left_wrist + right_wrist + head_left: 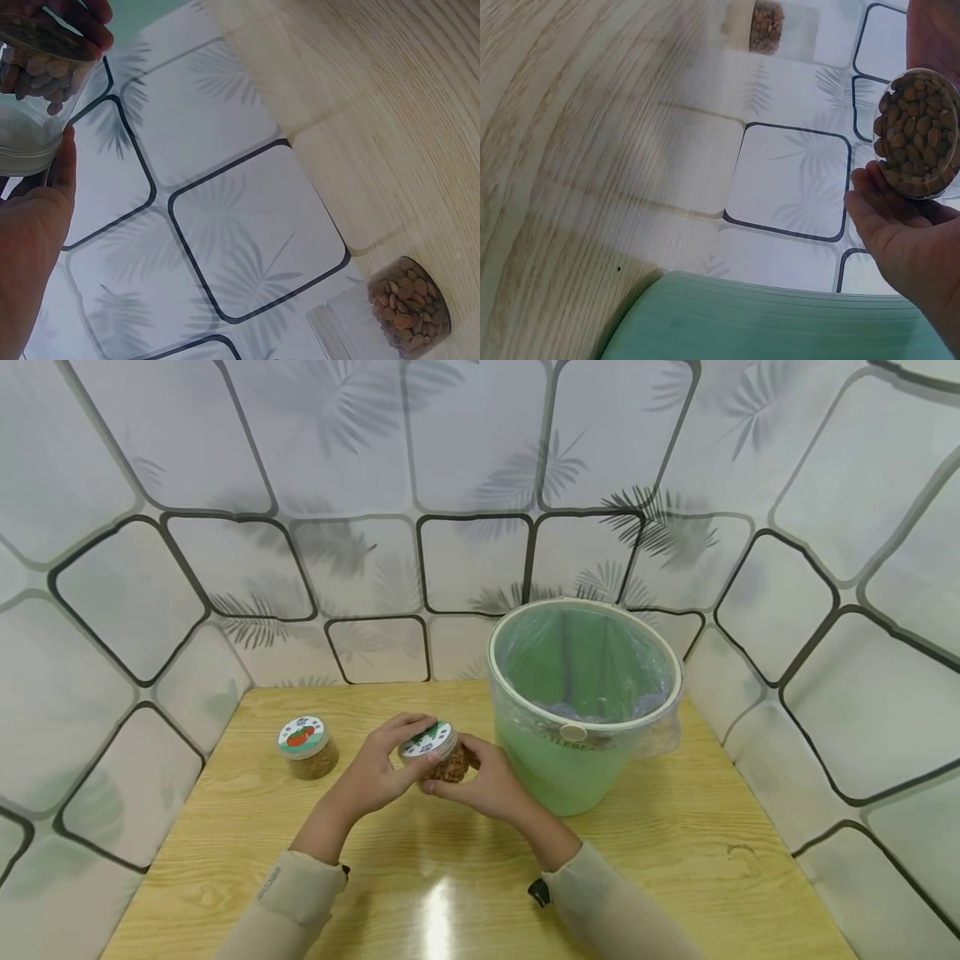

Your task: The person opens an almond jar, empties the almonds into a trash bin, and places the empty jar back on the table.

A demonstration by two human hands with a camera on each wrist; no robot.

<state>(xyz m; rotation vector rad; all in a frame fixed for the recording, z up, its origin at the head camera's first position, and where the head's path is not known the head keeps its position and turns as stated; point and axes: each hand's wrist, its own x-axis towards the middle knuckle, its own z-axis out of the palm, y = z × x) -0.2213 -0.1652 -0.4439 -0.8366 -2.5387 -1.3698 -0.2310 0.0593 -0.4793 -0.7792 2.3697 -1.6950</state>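
Two hands hold one jar of nuts [452, 766] between them above the near middle of the table [675, 860], just left of the green bucket [551, 772]. The left hand [378, 768] grips the jar at its lid [427, 739], its fingers bent over the far edge and its thumb on the near side. The right hand [487, 781] grips the clear lower part from the other side, fingers and thumb curled around it. The jar is tilted, and its round base shows in the right wrist view, with brown nuts [919, 135] packed against it.

A second jar [315, 762] stands upright on the table to the left, well apart from the hands; its lid has a red picture on white and green. The bucket has a pale rim with a clear plastic bag [662, 737] folded over it. Behind, the wall [480, 560] carries rounded outlines and grey leaves.
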